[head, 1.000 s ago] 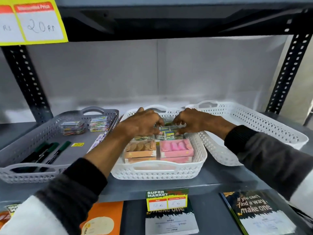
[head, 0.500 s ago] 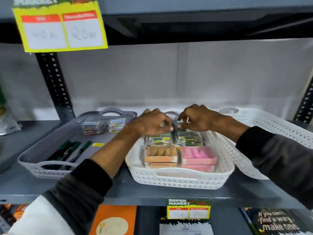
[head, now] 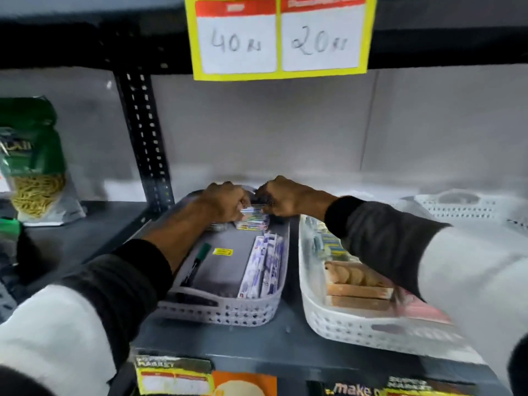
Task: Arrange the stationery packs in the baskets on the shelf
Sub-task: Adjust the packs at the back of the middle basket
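A grey basket (head: 228,312) stands on the shelf, left of a white basket (head: 343,327). My left hand (head: 225,201) and my right hand (head: 283,198) meet over the grey basket's far end. Both pinch a small colourful pack (head: 253,208) just above another such pack (head: 253,224) lying on the basket floor. Green markers (head: 197,264) lie along the grey basket's left side, and purple-white packs (head: 265,267) stand against its right wall. The white basket holds an orange box (head: 351,281), a pink box (head: 423,310) and small packs behind them, partly hidden by my right sleeve.
A second white basket (head: 463,204) sits at the far right. A black upright post (head: 143,138) rises left of the grey basket, with a green noodle bag (head: 31,161) beyond it. A yellow price tag (head: 280,35) hangs from the shelf above. Notebooks lie on the shelf below.
Both hands have moved left, from the back of the white basket to the far end of the grey basket. The view has swung left with them.
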